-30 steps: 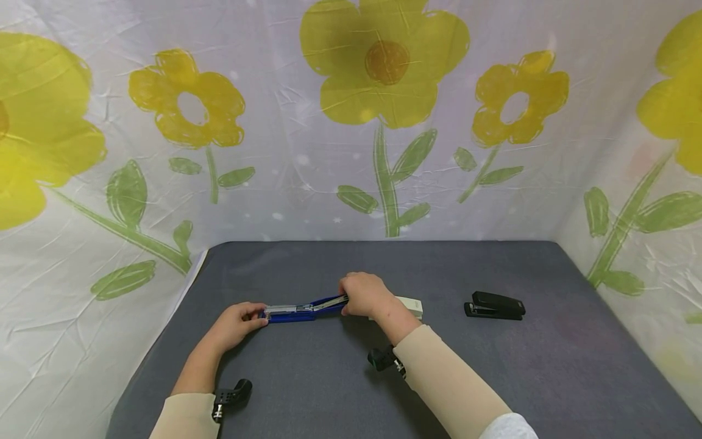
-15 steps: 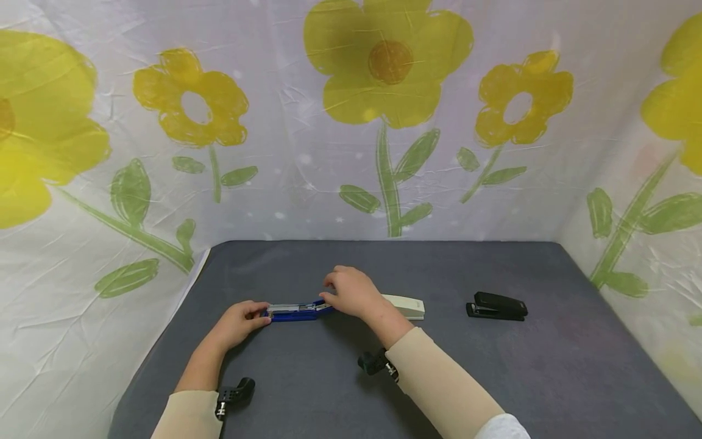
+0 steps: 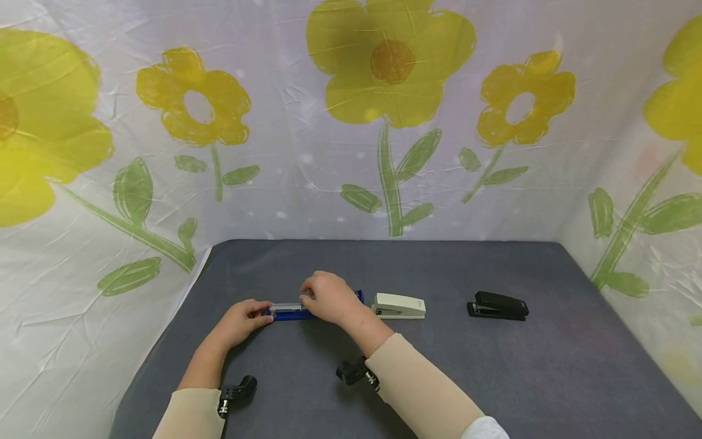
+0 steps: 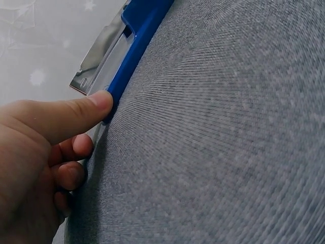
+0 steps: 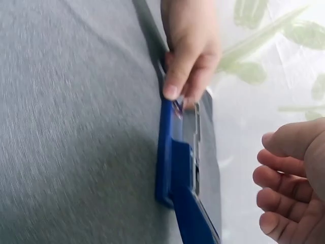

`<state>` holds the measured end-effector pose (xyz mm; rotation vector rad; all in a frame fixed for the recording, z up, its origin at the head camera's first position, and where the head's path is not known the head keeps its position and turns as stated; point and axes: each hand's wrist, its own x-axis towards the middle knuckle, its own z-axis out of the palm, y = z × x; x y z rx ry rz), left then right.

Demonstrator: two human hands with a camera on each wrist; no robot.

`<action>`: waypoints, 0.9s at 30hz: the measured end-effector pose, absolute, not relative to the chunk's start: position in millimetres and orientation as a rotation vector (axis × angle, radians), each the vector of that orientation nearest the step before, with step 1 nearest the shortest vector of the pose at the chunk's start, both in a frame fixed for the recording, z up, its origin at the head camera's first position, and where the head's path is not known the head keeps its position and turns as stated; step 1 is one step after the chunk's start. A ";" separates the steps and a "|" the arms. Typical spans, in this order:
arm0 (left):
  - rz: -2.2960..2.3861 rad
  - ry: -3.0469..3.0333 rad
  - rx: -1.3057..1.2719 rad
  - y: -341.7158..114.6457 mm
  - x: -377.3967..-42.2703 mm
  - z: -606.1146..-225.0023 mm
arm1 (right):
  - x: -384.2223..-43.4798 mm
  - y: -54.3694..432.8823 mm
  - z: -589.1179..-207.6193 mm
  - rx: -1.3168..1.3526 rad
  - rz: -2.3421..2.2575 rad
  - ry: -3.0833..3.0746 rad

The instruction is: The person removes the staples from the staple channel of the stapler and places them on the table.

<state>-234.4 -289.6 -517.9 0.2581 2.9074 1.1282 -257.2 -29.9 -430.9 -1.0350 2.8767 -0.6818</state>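
A blue stapler [image 3: 290, 316] lies on the grey table with its top arm swung far back to the right, which bares the metal magazine. My left hand [image 3: 241, 323] pinches the stapler's left end; in the left wrist view the thumb [image 4: 103, 100] presses on the edge of the blue base. Over the stapler's middle hovers my right hand [image 3: 331, 299], hiding part of it in the head view. The right wrist view has that right hand [image 5: 294, 178] beside the stapler, apart from it, with loosely bent fingers and nothing in them.
To the right of the blue stapler stands a cream stapler [image 3: 400, 306], close to my right forearm. Farther right is a black stapler [image 3: 499, 306]. A flower-printed cloth [image 3: 285, 152] hangs behind the grey table [image 3: 439, 262].
My right hand has let go of the blue stapler's raised top arm and moved left above the magazine. The cream stapler has come into fuller view. My left hand keeps its hold.
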 end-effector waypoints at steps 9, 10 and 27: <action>1.101 2.935 0.291 -290.0 -234.8 -518.3 | -247.8 -46.7 -442.7 -0.933 -0.796 2.833; 1.097 2.936 0.289 -289.5 -234.7 -518.0 | -247.4 -48.0 -443.9 -0.923 -0.803 2.831; 1.100 2.937 0.278 -285.9 -231.6 -515.3 | -243.7 -60.8 -460.6 -0.688 -0.716 2.921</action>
